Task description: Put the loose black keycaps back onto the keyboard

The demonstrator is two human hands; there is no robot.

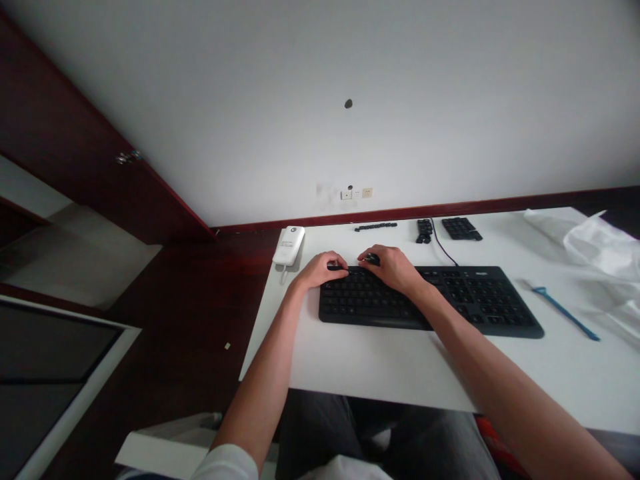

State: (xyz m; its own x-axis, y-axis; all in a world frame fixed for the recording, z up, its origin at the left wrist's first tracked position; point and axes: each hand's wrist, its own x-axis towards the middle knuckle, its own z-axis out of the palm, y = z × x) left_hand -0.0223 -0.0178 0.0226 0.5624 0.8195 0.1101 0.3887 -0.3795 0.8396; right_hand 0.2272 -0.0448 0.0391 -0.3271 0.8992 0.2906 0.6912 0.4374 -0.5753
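A black keyboard (385, 303) lies flat on the white table. My left hand (323, 269) is at its upper left corner, thumb on the top row and curled fingers at the back edge, closed on the keyboard. Just to the right, my right hand (393, 267) hovers over or rests on the top rows. Its fingers are pinched around a small dark thing (371, 258) with a shiny part, too small to name. My right hand and forearm hide some of the middle keys.
Loose black keycaps lie behind the keyboard: a thin row (376, 227), a small group (424, 231) and a larger block (461, 229). A cable (443, 247) runs backward. A white phone-like device (289, 245) stands left; a blue stick tool (565, 312) and white plastic bag (590, 240) lie right.
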